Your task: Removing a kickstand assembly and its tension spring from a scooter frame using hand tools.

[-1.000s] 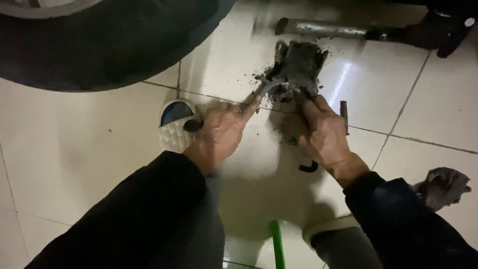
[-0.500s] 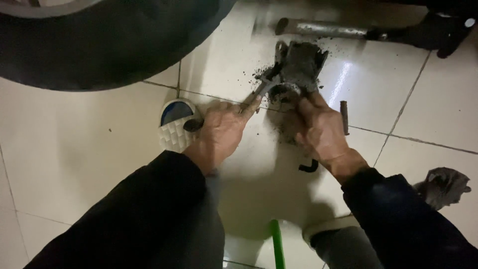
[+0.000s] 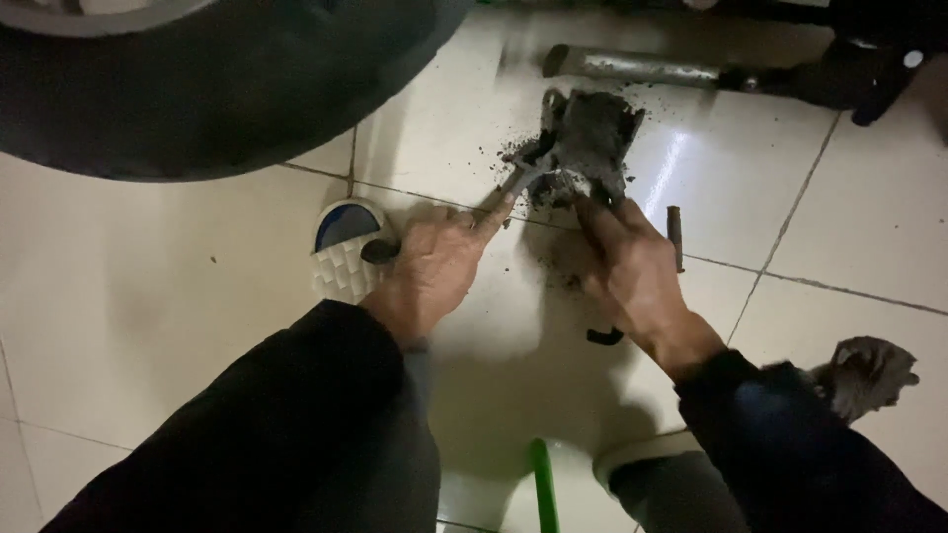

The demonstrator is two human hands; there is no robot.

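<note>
Tyre [image 3: 197,79] cut off by top edge; tool's [image 3: 513,188] tip buried in grime

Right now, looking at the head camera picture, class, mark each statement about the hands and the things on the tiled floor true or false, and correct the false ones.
1. The left hand holds a slim metal tool against the grimy grey metal part. True.
2. The right hand rests flat on the floor, away from the part. False: its fingers touch the part's lower edge.
3. A large black tyre lies at upper left. True.
4. The white floor tiles around the part are spotless. False: dark crumbs are scattered there.
5. A crumpled grey rag lies at the right. True.
</note>
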